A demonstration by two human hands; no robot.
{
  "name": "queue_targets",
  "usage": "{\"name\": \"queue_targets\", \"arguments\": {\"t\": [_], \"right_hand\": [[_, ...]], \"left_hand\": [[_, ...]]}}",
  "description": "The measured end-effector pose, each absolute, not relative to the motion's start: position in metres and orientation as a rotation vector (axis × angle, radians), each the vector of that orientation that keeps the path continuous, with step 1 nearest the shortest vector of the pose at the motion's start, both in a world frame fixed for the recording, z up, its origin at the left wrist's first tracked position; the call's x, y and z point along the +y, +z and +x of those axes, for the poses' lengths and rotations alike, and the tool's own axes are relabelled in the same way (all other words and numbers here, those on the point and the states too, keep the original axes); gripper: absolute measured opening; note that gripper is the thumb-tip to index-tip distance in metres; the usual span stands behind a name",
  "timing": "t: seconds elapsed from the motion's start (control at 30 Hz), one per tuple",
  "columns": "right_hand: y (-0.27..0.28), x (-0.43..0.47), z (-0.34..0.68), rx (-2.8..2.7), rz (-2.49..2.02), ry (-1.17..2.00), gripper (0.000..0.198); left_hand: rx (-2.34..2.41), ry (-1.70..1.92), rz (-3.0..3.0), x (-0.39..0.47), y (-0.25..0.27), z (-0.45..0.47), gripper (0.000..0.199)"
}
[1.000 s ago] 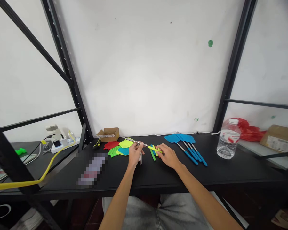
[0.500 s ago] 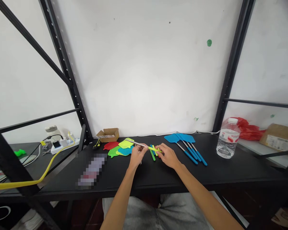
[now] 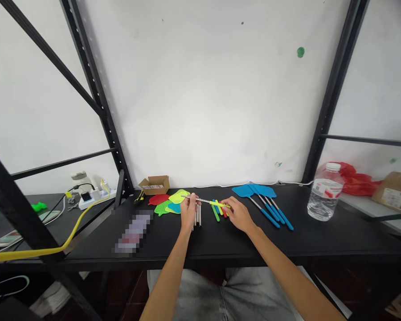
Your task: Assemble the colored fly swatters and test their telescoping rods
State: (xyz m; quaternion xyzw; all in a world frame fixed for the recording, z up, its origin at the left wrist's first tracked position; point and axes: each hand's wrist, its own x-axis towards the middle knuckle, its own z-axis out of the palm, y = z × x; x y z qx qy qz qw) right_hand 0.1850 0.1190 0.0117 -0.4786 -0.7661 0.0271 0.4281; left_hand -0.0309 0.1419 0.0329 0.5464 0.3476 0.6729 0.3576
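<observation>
My left hand (image 3: 189, 211) is closed on a thin metal rod (image 3: 203, 200), pinched near its left part. My right hand (image 3: 238, 214) grips a yellow-green handle (image 3: 220, 204) at the rod's right end; rod and handle form one line above the table. Beneath them lie loose handles, among them a green handle (image 3: 215, 214) and a red handle (image 3: 225, 213). More metal rods (image 3: 198, 217) lie side by side by my left wrist. Left of that hand is a pile of fly swatter heads: red (image 3: 158, 199), green (image 3: 161, 208), yellow (image 3: 179, 196) and blue (image 3: 175, 208).
Several blue fly swatters (image 3: 269, 209) lie fanned out at right, near a water bottle (image 3: 325, 194). An open small cardboard box (image 3: 155, 185) stands at the back left, with a yellow-black tool (image 3: 139, 196) beside it. Black rack posts (image 3: 334, 89) frame the table (image 3: 254, 245).
My hands have moved apart, and more bare rod shows between my left fingers and the handle. The rods on the table beside my left hand are now more visible. The view has shifted slightly.
</observation>
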Motion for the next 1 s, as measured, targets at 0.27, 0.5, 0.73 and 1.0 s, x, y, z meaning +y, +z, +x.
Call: {"name": "queue_targets", "arguments": {"t": [0.27,0.5,0.73,1.0], "right_hand": [[0.011,0.12,0.186,-1.95,-1.131,0.079,0.028],[0.009,0.123,0.187,-1.949,-1.118,0.099,0.029],[0.01,0.123,0.188,-1.95,-1.115,0.144,0.03],[0.01,0.122,0.175,-1.993,-1.114,0.107,0.032]], "left_hand": [[0.798,1.553,1.441,0.144,0.029,-0.028,0.048],[0.757,1.481,1.411,0.146,0.029,-0.027,0.05],[0.711,1.414,1.429,0.15,0.025,-0.027,0.047],[0.939,1.461,1.753,0.15,0.024,-0.027,0.043]]}}
